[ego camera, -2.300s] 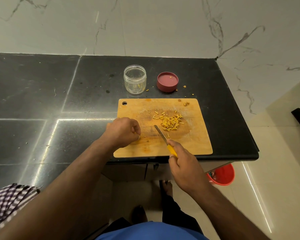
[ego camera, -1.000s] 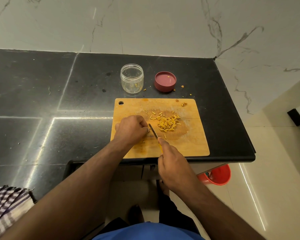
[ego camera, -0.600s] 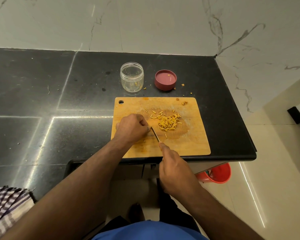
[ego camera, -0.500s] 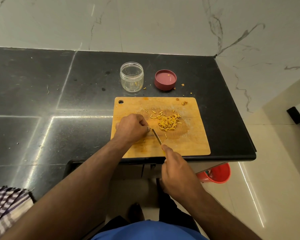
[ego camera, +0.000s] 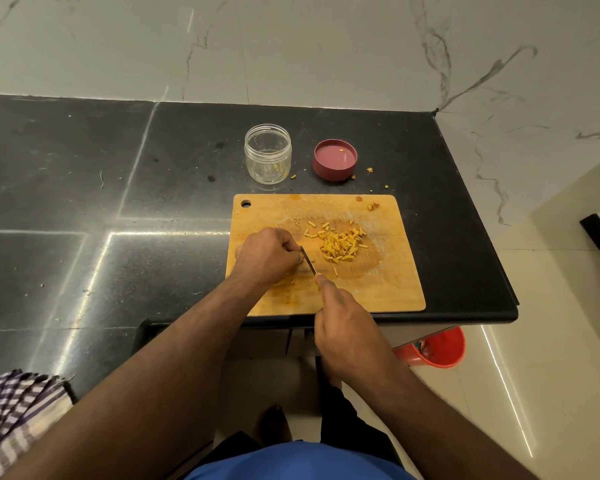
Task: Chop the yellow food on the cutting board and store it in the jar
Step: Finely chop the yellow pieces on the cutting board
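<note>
Currently we list, on the black tabletop (ego camera: 84, 202): one clear jar (ego camera: 267, 153), upright and uncapped, at the far side, holding only a few yellow specks low on its wall. Just right of it, one dark-red lid (ego camera: 335, 160), lying inner face up with a single yellow crumb inside; the small writing in it is too faint for us to read. A few crumbs lie loose around jar and lid.

Near of these, one wooden cutting board (ego camera: 378, 289) with a hanging hole at its far left corner. On it, a heap of chopped yellow food (ego camera: 340, 244) sits at the middle, with stray bits around it.

We note the left hand (ego camera: 267, 256) curled on the board, its grip pinching something small we cannot make out. The right hand (ego camera: 347, 330) has its grip closed round a knife (ego camera: 308, 259), blade beside the left fingertips.

Also: one red bucket (ego camera: 437, 348) on the floor to the right, one checked cloth (ego camera: 11, 410) near left.
</note>
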`<state>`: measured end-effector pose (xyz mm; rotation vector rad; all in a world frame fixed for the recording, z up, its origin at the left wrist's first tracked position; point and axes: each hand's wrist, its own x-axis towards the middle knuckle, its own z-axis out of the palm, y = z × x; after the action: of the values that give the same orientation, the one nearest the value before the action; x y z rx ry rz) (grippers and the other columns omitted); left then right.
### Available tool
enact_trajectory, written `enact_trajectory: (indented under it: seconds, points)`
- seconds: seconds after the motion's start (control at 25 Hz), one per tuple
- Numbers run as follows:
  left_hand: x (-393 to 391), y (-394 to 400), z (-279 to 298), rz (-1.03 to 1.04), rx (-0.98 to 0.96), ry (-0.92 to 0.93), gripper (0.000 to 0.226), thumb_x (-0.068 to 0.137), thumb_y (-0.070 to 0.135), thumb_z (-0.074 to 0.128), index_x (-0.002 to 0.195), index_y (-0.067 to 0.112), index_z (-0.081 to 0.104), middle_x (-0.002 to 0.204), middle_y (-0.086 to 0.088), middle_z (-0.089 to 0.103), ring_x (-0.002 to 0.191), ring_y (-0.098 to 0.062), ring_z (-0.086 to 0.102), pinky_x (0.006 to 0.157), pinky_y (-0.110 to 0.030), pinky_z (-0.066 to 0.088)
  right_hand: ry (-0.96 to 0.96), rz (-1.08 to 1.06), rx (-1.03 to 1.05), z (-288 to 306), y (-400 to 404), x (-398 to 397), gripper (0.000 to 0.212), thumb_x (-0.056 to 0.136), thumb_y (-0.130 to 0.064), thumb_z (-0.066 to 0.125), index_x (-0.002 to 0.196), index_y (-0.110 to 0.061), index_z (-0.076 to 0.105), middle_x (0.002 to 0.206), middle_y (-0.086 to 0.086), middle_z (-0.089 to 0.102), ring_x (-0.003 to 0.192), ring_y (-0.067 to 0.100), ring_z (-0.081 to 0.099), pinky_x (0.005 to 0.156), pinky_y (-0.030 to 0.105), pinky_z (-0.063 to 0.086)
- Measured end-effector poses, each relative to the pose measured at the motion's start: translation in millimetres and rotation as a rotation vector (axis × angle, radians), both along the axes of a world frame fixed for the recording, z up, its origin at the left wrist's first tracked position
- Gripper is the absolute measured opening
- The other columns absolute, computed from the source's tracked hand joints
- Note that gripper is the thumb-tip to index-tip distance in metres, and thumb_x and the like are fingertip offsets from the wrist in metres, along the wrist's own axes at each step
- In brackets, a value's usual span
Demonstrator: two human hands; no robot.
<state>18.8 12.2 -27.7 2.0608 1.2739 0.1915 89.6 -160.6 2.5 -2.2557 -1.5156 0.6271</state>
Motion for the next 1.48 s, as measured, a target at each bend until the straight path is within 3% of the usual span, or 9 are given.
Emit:
enact_trajectory:
  seconds: [0.08, 0.24, 0.52, 0.68, 0.88, 1.12, 1.32, 1.48]
  points:
    - [0, 0, -1, 0.005, 0.004, 0.005, 0.019, 0.085, 0.031, 0.074, 0.069, 0.035, 0.064, 0.082, 0.016, 0.068, 0.087, -0.013, 0.063, 0.088, -0.048, 0.055, -0.044, 0.047, -0.029, -1, -4, 0, 0.051, 0.103, -0.017, 0.034, 0.153, -0.015, 0.021, 0.144, 0.004, 0.041, 0.112, 0.017, 0.052, 0.091, 0.030, 0.049]
    - [-1, 0, 0, -0.003, 0.000, 0.007, 0.017, 0.086, 0.030, 0.074, 0.072, 0.035, 0.064, 0.080, 0.018, 0.066, 0.088, -0.013, 0.063, 0.089, -0.048, 0.054, 0.045, -0.038, 0.007, 1, -24, -1, 0.054, 0.103, -0.022, 0.036, 0.153, -0.026, 0.018, 0.133, -0.001, 0.049, 0.105, 0.011, 0.054, 0.086, 0.027, 0.049]
    - [-1, -1, -1, 0.009, -0.012, -0.014, 0.014, 0.087, 0.028, 0.073, 0.076, 0.034, 0.067, 0.083, 0.016, 0.068, 0.087, -0.011, 0.063, 0.087, -0.048, 0.056, 0.051, -0.038, 0.042, 4, -9, 2, 0.054, 0.103, -0.021, 0.037, 0.154, -0.023, 0.020, 0.139, 0.001, 0.047, 0.117, 0.014, 0.051, 0.095, 0.026, 0.044]
    - [-1, -2, 1, 0.016, -0.011, -0.029, 0.016, 0.086, 0.027, 0.074, 0.073, 0.033, 0.066, 0.082, 0.015, 0.068, 0.086, -0.011, 0.063, 0.086, -0.047, 0.056, 0.040, -0.033, 0.018, 1, 2, 0, 0.054, 0.102, -0.022, 0.036, 0.154, -0.024, 0.020, 0.138, 0.003, 0.048, 0.115, 0.017, 0.052, 0.093, 0.031, 0.047]
    - [-1, -1, 1, 0.024, -0.018, -0.029, 0.013, 0.087, 0.029, 0.075, 0.076, 0.032, 0.068, 0.081, 0.016, 0.067, 0.087, -0.010, 0.062, 0.087, -0.047, 0.055, 0.013, -0.026, -0.016, 1, -5, -1, 0.053, 0.103, -0.022, 0.036, 0.153, -0.024, 0.019, 0.133, 0.003, 0.050, 0.108, 0.016, 0.054, 0.088, 0.028, 0.047]
    - [-2, 1, 2, 0.004, -0.021, -0.014, 0.014, 0.088, 0.026, 0.072, 0.077, 0.033, 0.067, 0.083, 0.017, 0.066, 0.089, -0.011, 0.062, 0.087, -0.045, 0.056, 0.095, -0.059, 0.040, 7, -23, 0, 0.053, 0.103, -0.023, 0.037, 0.153, -0.027, 0.021, 0.136, -0.002, 0.049, 0.111, 0.011, 0.053, 0.091, 0.029, 0.049]
    - [-2, -1, 4, 0.022, -0.015, -0.024, 0.012, 0.087, 0.023, 0.072, 0.078, 0.030, 0.069, 0.081, 0.013, 0.068, 0.084, -0.011, 0.064, 0.077, -0.037, 0.057, 0.063, -0.037, 0.033, 5, -5, -1, 0.054, 0.103, -0.023, 0.036, 0.154, -0.025, 0.020, 0.137, 0.001, 0.049, 0.114, 0.015, 0.052, 0.092, 0.030, 0.047]
    - [-1, -2, 7, 0.030, -0.013, -0.031, 0.011, 0.087, 0.021, 0.073, 0.079, 0.028, 0.070, 0.079, 0.013, 0.066, 0.079, -0.009, 0.062, 0.059, -0.025, 0.045, 0.045, -0.037, 0.003, 2, 5, -3, 0.054, 0.102, -0.022, 0.034, 0.154, -0.025, 0.019, 0.136, 0.004, 0.049, 0.112, 0.019, 0.054, 0.090, 0.033, 0.048]
